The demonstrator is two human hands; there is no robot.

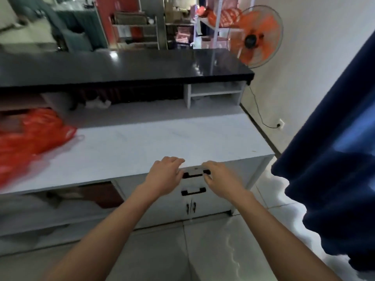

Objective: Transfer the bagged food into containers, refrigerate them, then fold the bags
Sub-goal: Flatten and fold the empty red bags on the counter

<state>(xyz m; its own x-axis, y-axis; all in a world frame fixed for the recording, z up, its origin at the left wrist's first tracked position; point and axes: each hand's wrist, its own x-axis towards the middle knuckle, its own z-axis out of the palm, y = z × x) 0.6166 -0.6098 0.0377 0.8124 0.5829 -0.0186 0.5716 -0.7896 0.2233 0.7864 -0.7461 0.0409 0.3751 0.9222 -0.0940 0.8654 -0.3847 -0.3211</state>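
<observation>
Two hands meet at the front edge of the white counter [162,142], low in the middle of the frame. My left hand [165,175] lies with curled fingers over the counter lip, just left of the upper drawer handle [192,175]; whether it grips the edge or only rests there I cannot tell. My right hand [220,176] curls at the right end of that black handle, apparently grasping it. A second drawer handle [193,191] sits directly below, and two small cabinet door pulls [191,207] below that.

The red plastic bag [30,136], blurred, lies on the counter at the far left of the frame, well apart from both hands. No container shows anywhere on the counter.

Judged step: fetching, with the upper drawer about to be opened, probably in search of containers; the transfer itself is not begun. The next move calls for a straight pull toward me on the handle, the left hand steadying against the counter.

An orange fan [255,37] stands upper right; a dark blue curtain [334,159] fills the right edge.
</observation>
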